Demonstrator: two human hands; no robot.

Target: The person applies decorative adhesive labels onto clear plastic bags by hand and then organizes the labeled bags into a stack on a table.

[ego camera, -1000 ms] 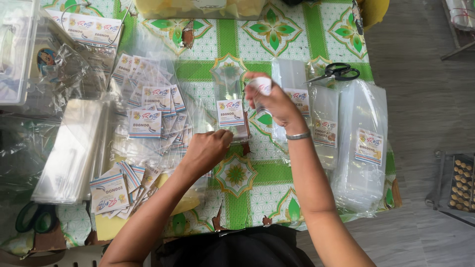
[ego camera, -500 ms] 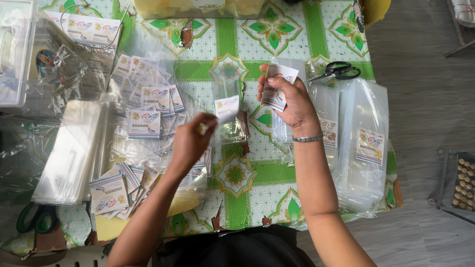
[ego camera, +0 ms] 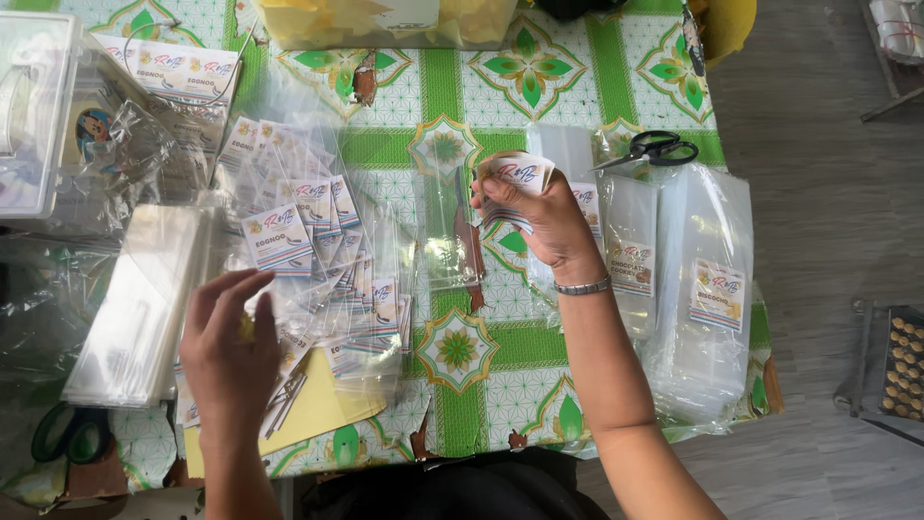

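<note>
Here, your right hand (ego camera: 544, 217) is pinching a small printed label (ego camera: 520, 173) above the table (ego camera: 568, 96); your left hand (ego camera: 229, 337), fingers spread, is hovering over loose labelled bags (ego camera: 308, 250), likely sliding if brushed.

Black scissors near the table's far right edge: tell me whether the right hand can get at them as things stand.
Probably yes, but not freely: the black scissors lie uncovered just beyond the right hand, nothing between them, yet that hand already grips a small stack of labels.
</note>
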